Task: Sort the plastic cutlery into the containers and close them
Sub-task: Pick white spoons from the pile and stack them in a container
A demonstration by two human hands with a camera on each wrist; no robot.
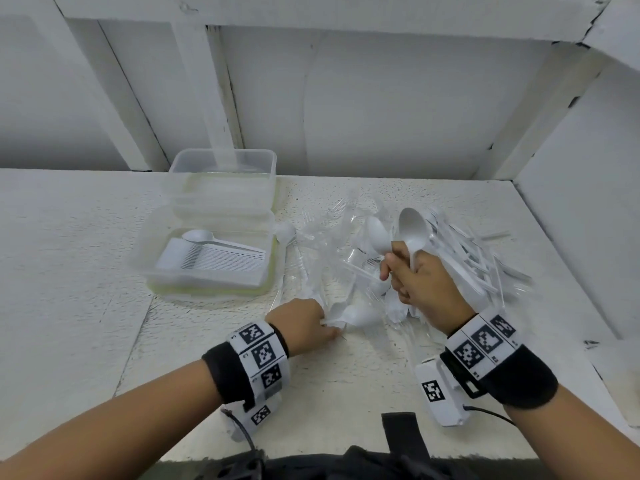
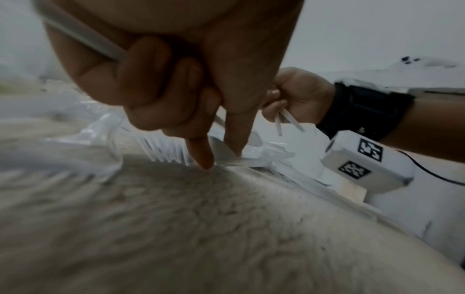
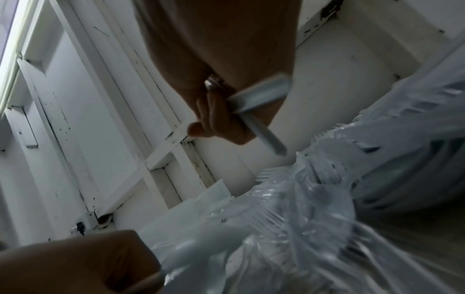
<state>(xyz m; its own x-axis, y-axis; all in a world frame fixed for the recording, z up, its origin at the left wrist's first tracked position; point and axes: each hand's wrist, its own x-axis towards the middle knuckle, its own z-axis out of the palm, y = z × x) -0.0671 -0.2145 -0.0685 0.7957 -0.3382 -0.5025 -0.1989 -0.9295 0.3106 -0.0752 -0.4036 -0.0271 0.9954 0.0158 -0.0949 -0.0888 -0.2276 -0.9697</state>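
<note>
Both hands picking spoons from the pile
Right hand (image 1: 420,278) grips upright spoons (image 1: 414,230); left hand (image 1: 304,322) pinches a spoon (image 1: 360,315) near the pile (image 1: 460,258)

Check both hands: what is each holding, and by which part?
The right hand grips white spoons by their handles, bowls up. The left hand pinches a spoon on the table by its handle.

The right hand (image 1: 420,282) grips spoons (image 1: 414,230) upright above the cutlery pile (image 1: 460,258). Left of that grip, nearer the person, the left hand (image 1: 304,323) pinches a spoon (image 1: 360,315) on the table (image 1: 86,271). Farther left stand two containers (image 1: 207,258), one behind the other, the nearer holding stacked spoons.
</note>
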